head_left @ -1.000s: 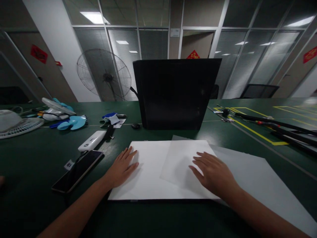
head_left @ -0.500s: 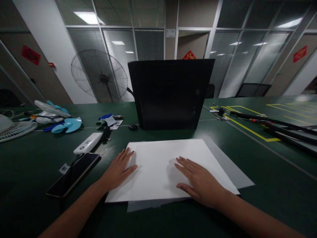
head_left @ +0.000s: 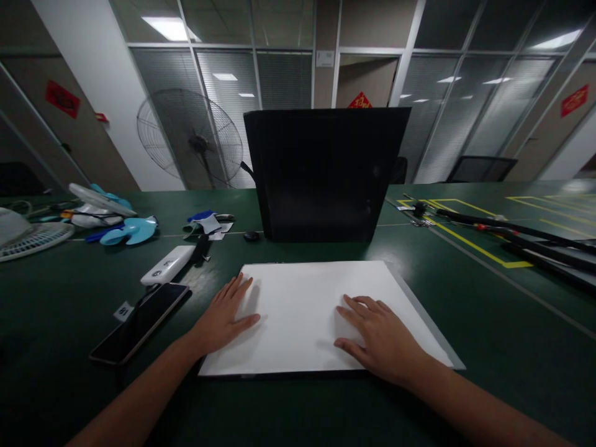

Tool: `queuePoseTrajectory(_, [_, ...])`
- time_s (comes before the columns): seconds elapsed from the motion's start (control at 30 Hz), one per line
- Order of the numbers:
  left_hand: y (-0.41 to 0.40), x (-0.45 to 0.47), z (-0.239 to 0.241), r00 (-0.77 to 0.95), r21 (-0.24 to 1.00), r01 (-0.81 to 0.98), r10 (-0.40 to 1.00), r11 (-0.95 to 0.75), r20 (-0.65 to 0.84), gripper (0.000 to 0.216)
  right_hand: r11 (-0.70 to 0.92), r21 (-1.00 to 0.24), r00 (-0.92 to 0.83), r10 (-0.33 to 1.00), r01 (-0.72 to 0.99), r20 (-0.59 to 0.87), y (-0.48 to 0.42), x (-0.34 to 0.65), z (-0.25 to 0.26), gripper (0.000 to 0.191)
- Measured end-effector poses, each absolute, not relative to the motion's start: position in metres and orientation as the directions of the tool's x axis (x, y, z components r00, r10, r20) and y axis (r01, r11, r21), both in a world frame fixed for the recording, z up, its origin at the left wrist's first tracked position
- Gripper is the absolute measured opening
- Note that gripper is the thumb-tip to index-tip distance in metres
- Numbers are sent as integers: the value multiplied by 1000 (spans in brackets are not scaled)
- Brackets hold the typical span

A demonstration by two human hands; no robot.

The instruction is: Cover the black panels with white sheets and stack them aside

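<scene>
A large white sheet of paper lies on the green table in front of me. My left hand rests on its left edge, fingers spread and thumb pointing inward. On the right part of the paper is my right hand, palm down, its fingers apart and slightly bent. Neither hand holds anything. A strip of a greyish translucent sheet shows from under the paper along the right side. A thin dark edge is visible beneath the paper at the front; what it belongs to is hidden.
A black panel stands upright behind the paper. To the left lie a phone, a white power bank and a blue fan blade. A small black mouse-like object sits near the panel. Black tubes lie at right.
The translucent sheet has shifted left and in under the white paper; its front corner no longer shows. My right hand's fingers have bent a little. My left hand stays about where it was.
</scene>
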State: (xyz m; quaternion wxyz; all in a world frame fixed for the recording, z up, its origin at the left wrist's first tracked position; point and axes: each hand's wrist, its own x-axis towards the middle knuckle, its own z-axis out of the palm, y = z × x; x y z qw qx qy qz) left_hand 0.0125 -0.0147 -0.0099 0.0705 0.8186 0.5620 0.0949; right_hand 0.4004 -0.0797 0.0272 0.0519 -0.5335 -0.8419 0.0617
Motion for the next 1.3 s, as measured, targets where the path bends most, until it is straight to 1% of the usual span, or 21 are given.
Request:
queuePoseTrajectory(0.1, [-14,11,-11,354,217,906,931,-365,89,96,443,-187,-452,892,877,-6,-81,399,29,81])
queuePoseTrajectory(0.23, [-13,9,-13,362,223,900,927,-376,99,90,486,-236,-511,858,841,-54,-81,398,33,80])
queuePoseTrajectory(0.4, [-9,5,-18,394,211,885,909,-414,132,89,457,-251,-495,861,853,-114,-84,393,37,91])
queuePoseTrajectory(0.5, [-8,4,-20,392,212,884,908,-416,147,85,455,-251,-495,860,854,-125,-86,391,37,95])
queuePoseTrajectory(0.63, [-7,4,-20,372,224,892,919,-393,128,81,453,-265,-498,856,851,-139,-85,390,36,99])
queuePoseTrajectory(0.83, [-5,1,-24,374,219,894,920,-392,120,78,480,-293,-542,820,827,-187,-84,393,39,105])
queuePoseTrajectory(1.0, [-6,-2,-28,393,186,892,910,-412,132,73,559,-316,-627,758,767,-180,-87,393,44,112])
queuePoseTrajectory(1.07, [-6,-2,-29,397,171,893,908,-416,136,73,601,-299,-659,737,741,-150,-89,393,45,105])
queuePoseTrajectory(1.17, [-6,0,-28,400,159,894,907,-418,132,74,690,-222,-715,698,689,-50,-90,393,41,84])
queuePoseTrajectory(1.23, [-7,1,-27,402,159,894,906,-419,133,74,773,-136,-774,631,620,59,-90,393,35,69])
queuePoseTrajectory(1.3, [-7,2,-24,397,166,895,909,-415,129,74,845,-28,-823,527,534,212,-90,393,29,53])
